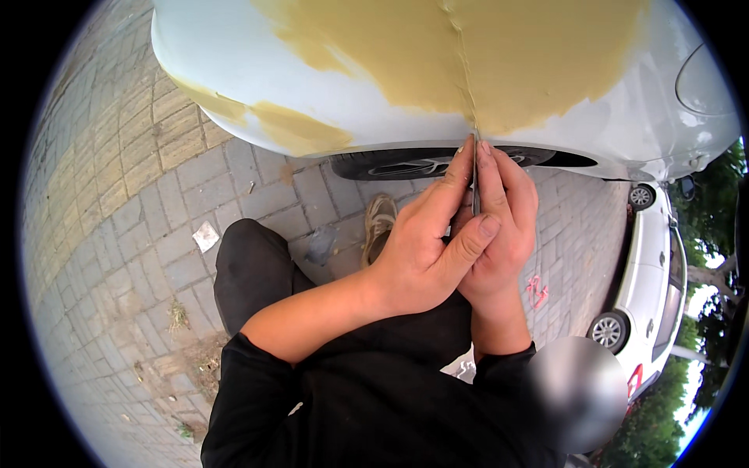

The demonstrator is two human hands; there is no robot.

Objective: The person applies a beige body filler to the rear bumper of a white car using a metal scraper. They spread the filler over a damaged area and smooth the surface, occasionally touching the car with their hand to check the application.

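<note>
A white car panel (203,39) fills the top of the head view, with broad patches of beige filler (546,62) on it and a raised vertical line (466,70) running through the largest patch. Just below that line, my left hand (421,249) and my right hand (507,218) close together around a thin, flat metal blade (475,187) held edge-on. Its tip reaches the lower edge of the filler. My left thumb lies across the right hand's fingers, hiding part of the blade.
The car's tyre (363,165) sits behind my hands. My bent knee and shoe (378,222) are on grey paving (179,234), near a pale scrap (205,236). A white parked car (651,273) stands to the right, with trees (702,187) beyond it.
</note>
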